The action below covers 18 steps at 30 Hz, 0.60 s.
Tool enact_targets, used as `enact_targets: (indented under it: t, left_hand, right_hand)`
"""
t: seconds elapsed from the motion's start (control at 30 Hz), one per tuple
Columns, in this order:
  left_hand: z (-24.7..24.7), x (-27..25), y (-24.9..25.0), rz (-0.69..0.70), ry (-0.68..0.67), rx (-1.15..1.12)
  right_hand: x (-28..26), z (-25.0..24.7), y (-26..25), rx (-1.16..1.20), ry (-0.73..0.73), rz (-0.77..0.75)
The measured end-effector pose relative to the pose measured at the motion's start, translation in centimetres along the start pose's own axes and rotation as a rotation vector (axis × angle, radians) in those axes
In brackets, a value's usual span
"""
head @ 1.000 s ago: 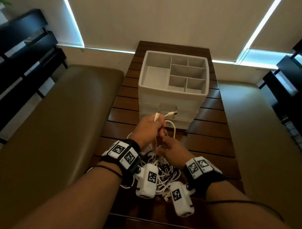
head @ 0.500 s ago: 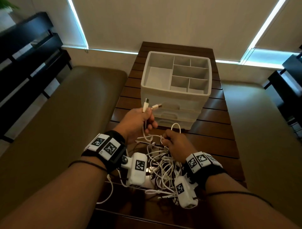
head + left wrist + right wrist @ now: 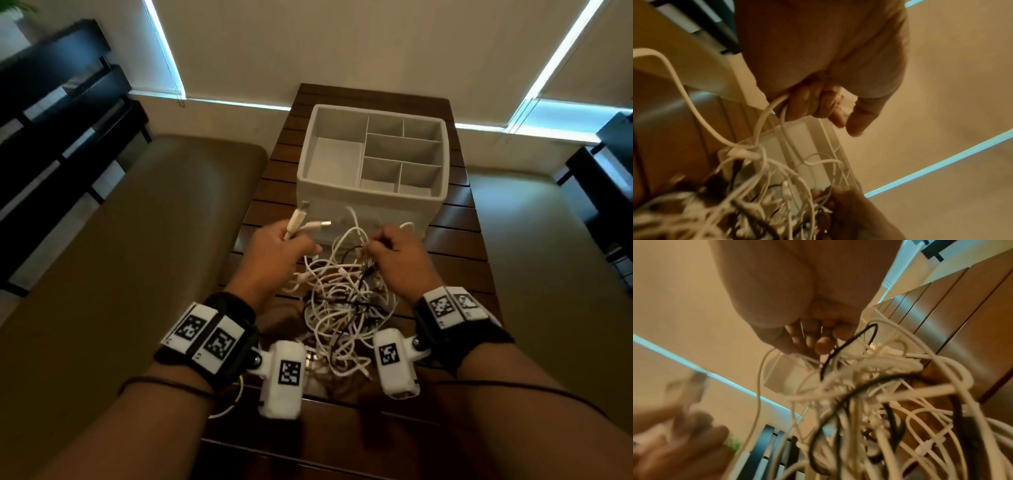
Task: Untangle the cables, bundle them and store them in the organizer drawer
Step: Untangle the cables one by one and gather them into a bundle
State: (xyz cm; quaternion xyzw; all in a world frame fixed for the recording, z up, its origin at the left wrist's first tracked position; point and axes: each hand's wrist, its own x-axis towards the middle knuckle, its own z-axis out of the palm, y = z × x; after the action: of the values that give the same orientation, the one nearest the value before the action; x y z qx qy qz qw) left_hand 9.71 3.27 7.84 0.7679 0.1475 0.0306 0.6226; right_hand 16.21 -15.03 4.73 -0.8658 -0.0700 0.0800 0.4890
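left hand grip holding two usb plugs; right hand grip pinching cable tangle; one organizer.

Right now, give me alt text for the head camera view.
Two hands pull apart a tangle of white and black cables on a dark wooden slatted table: the left hand grips two white USB plugs, the right hand loops, before a white compartmented plastic drawer organizer.

You face a dark slatted wooden table flanked by olive cushioned benches, beige blinds edged with daylight, and possibly dark shelving at left.
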Motion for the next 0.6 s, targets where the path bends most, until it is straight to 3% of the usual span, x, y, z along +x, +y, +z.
enact_targets:
  t: [0.07, 0.13, 0.27, 0.33, 0.47, 0.5, 0.6]
  left_hand:
    - [0.6, 0.0, -0.3, -0.097, 0.062, -0.124]
    - [1.0, 0.1, -0.3, -0.077, 0.117, -0.14]
    - [2.3, 0.2, 0.1, 0.021, -0.116, 0.01]
    - [3.1, 0.2, 0.3, 0.069, -0.134, 0.103]
    - [3.7, 0.4, 1.5, 0.261, 0.023, 0.16]
    - [3.6, 0.6, 1.6, 0.279, 0.046, 0.178]
    - [3.4, 0.9, 1.2, 0.27, 0.001, 0.248]
  right_hand:
    - [-0.3, -0.6, -0.2, 0.148, -0.033, 0.017]
    - [-0.7, -0.7, -0.1, 0.165, -0.092, 0.002]
    - [-1.5, -0.3, -0.3, -0.041, -0.138, -0.165]
    - [-1.7, -0.5, -1.2, -0.048, -0.083, -0.241]
    - [-2.4, -1.2, -2.4, -0.196, 0.198, -0.46]
    - [-2.5, -1.3, -2.4, -0.242, 0.211, -0.47]
    - [-2.3, -0.9, -0.3, -0.552, -0.078, -0.285]
